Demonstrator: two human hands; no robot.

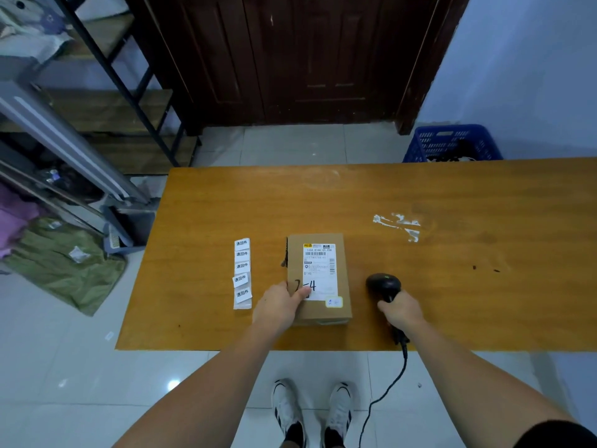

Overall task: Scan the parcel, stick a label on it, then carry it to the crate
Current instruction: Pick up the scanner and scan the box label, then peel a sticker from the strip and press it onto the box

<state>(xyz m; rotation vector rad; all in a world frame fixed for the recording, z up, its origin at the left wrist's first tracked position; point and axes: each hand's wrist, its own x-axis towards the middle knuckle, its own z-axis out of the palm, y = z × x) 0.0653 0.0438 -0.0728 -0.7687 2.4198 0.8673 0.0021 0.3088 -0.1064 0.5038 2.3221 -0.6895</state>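
Two hands are engaged at the near edge of the tabletop (pixel 371 195). The parcel (pixel 318 279), lying flat near that edge, is steadied by the left hand (pixel 277 307), fingers pressed on its near left corner. The scanner (pixel 384 286) is gripped by the right hand (pixel 402 310), just right of the parcel. Scanning is judged to be in hand; next, the scanner head must be aimed at the barcode on the shipping label (pixel 319 270). A strip of stickers (pixel 242 273) is waiting left of the parcel, the crate (pixel 452 142) beyond the far edge.
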